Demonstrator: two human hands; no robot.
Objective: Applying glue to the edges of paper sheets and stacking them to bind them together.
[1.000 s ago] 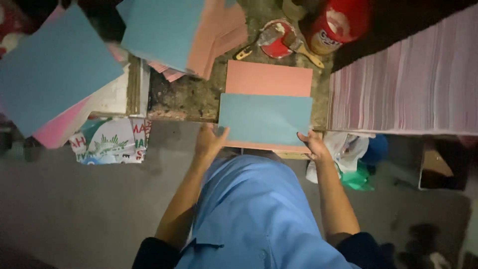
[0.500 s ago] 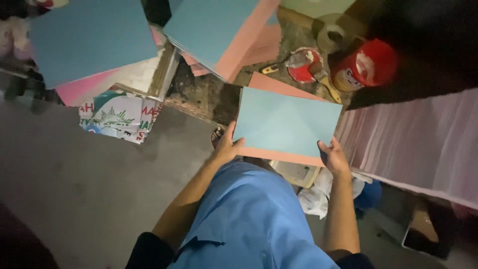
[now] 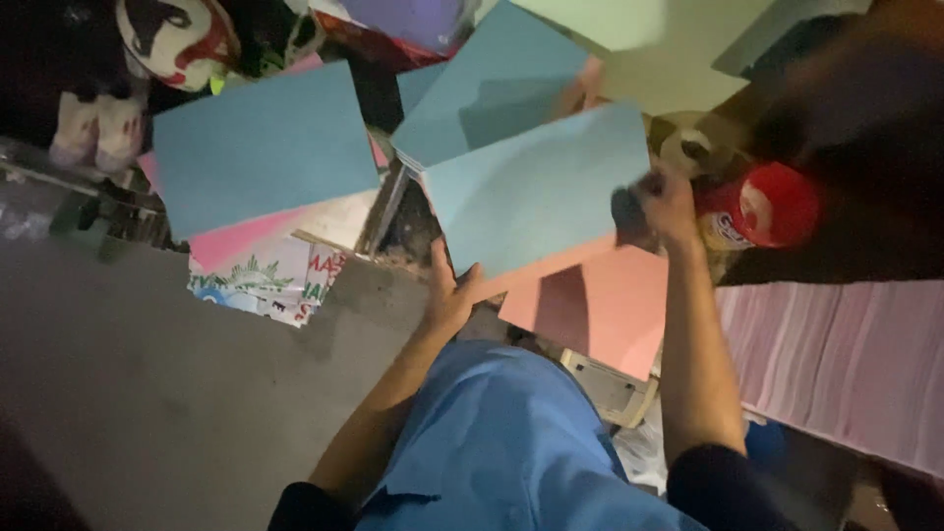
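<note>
The blue sheet (image 3: 536,192) is now lifted off the pink sheet (image 3: 600,305) and tilted, higher than a moment ago. The left hand (image 3: 450,295) grips its lower corner and the right hand (image 3: 661,205) its right edge. The red can (image 3: 772,205) stands just beside.

Both bare forearms reach forward from blue short sleeves. The left hand (image 3: 450,293) is lower, its thumb raised and its grip closed. The right hand (image 3: 669,205) is higher and farther forward, fingers curled tight.
</note>
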